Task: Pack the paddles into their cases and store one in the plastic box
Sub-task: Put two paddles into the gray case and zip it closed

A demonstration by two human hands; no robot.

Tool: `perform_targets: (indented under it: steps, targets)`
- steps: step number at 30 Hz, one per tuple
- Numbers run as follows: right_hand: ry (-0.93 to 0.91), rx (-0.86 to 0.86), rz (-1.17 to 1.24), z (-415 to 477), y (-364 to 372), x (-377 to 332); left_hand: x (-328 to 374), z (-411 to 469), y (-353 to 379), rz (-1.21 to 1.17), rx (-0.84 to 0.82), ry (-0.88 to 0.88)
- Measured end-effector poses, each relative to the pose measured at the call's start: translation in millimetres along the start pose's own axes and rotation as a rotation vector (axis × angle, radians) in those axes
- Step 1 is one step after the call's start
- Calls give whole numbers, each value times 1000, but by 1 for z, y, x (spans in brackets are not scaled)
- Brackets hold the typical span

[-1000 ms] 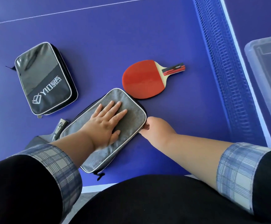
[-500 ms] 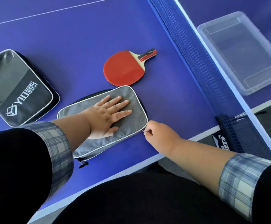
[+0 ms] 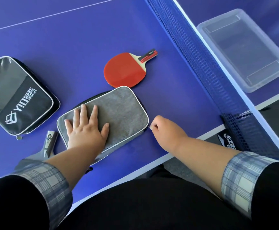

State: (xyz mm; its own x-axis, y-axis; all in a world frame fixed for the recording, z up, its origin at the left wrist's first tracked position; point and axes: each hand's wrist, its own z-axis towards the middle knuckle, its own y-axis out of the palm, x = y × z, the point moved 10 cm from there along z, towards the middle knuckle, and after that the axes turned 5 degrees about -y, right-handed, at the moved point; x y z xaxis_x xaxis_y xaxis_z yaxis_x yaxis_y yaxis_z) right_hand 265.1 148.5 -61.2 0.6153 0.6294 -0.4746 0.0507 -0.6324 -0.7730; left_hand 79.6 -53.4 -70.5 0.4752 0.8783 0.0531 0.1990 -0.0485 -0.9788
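Observation:
A grey fabric paddle case (image 3: 122,110) lies flat near the table's front edge. My left hand (image 3: 85,128) presses flat on its left half, fingers spread. My right hand (image 3: 165,130) pinches the zipper pull (image 3: 149,128) at the case's right corner. A red paddle (image 3: 125,70) lies just beyond the case, handle pointing right. A black case (image 3: 17,97) with white lettering rests at the left. Between the two cases a second paddle (image 3: 48,143) shows only its handle and part of the blade; my left sleeve hides the remainder. The clear plastic box (image 3: 245,48) sits beyond the net.
The blue net (image 3: 201,63) runs diagonally between the cases and the box, ending at a clamp (image 3: 235,130) on the table edge. The purple table (image 3: 79,44) has its white front edge right under my arms. Dark floor shows at the right.
The view has swung, so the second paddle's handle shows again at the left. My left hand slid toward the case's left end. My right hand still pinches the zipper pull at the right corner.

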Motion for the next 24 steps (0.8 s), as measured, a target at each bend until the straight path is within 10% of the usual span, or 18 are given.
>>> perform_targets:
  steps: [24]
  targets:
    - [-342,0,-313,134,-48,-52,1,-4,-2,41,23,19]
